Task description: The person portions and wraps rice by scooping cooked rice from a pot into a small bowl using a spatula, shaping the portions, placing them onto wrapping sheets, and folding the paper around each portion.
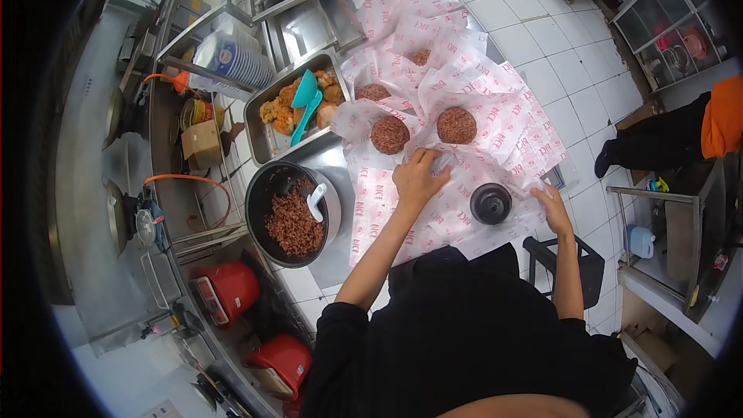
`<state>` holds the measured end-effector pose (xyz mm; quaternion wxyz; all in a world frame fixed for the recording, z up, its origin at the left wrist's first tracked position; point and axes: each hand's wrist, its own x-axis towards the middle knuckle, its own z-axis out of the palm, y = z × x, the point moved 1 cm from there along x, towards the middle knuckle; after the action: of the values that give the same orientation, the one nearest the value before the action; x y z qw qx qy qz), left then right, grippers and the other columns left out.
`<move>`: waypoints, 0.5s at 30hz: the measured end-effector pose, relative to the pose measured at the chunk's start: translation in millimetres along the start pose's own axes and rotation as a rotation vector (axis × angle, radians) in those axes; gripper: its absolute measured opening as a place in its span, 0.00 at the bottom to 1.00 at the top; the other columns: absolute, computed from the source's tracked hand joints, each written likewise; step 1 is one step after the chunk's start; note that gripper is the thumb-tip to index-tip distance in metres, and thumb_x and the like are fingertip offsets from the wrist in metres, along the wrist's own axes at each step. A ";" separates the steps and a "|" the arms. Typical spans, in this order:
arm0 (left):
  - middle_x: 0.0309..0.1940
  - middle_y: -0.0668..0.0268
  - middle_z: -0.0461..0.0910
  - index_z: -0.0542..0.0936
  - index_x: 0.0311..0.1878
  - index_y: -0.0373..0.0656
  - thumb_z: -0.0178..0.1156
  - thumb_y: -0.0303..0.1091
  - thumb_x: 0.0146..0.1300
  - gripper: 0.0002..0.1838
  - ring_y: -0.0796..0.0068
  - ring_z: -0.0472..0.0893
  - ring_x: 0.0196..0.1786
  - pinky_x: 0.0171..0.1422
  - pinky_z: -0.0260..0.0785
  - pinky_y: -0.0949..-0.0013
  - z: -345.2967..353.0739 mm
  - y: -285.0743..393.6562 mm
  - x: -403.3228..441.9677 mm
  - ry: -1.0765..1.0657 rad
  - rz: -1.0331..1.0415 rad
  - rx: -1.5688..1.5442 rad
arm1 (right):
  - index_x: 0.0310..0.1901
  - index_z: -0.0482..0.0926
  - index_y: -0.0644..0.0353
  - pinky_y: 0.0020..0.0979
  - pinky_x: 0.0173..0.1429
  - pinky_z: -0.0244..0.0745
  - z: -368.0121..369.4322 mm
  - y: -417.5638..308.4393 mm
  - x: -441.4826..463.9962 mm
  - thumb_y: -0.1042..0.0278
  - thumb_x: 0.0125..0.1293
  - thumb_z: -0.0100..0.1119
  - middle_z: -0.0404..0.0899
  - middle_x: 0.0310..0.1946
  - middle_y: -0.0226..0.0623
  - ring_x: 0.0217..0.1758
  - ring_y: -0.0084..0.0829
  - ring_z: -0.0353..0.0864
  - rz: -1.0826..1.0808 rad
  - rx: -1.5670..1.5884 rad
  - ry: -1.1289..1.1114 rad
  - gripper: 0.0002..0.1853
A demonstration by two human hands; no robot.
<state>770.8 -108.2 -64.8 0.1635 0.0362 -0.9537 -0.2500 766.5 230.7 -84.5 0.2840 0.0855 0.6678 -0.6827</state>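
My left hand point(418, 179) is at the paper's edge just below two round mounds of brown rice, fingers bent against the printed sheet. One mound point(389, 135) is above its fingertips, the other point(457, 125) to the upper right. My right hand point(552, 209) pinches the right edge of the pink-printed paper point(371, 213). Between my hands a black round mould point(491, 203) rests on the sheets. To the left, a black pot point(257, 224) holds brown rice with a white spoon point(316, 203) in it.
A steel tray point(267, 151) of fried pieces with a teal scoop point(307, 104) lies beyond the pot. Stacked containers point(232, 62) stand left of it. More rice on paper extends up the table. A person in orange point(724, 120) is at the right, near a black stool point(592, 271).
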 end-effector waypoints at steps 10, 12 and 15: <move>0.31 0.71 0.84 0.86 0.32 0.50 0.70 0.36 0.54 0.04 0.67 0.79 0.34 0.35 0.70 0.65 -22.2 -5.2 19.9 0.217 0.010 -0.062 | 0.55 0.78 0.69 0.33 0.64 0.70 55.7 -19.1 35.8 0.70 0.67 0.61 0.82 0.55 0.49 0.60 0.40 0.80 -0.320 -0.600 -0.162 0.18; 0.32 0.70 0.85 0.86 0.32 0.50 0.70 0.37 0.55 0.04 0.66 0.79 0.34 0.36 0.71 0.65 -29.4 -8.4 28.0 0.172 -0.006 -0.076 | 0.52 0.79 0.67 0.35 0.57 0.73 86.7 -42.7 46.7 0.72 0.64 0.61 0.82 0.47 0.49 0.52 0.44 0.82 -0.440 -0.629 -0.184 0.15; 0.31 0.70 0.84 0.86 0.32 0.50 0.69 0.36 0.57 0.04 0.66 0.78 0.33 0.37 0.70 0.64 -36.2 -10.0 35.5 0.137 -0.049 -0.084 | 0.48 0.79 0.66 0.39 0.51 0.75 130.0 -58.0 74.1 0.77 0.58 0.60 0.82 0.40 0.50 0.45 0.51 0.82 -0.707 -0.636 -0.103 0.15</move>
<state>749.1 -139.1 -29.5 0.2238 0.0695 -0.9278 -0.2904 710.5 82.4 -59.1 0.0793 -0.2722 0.8169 -0.5023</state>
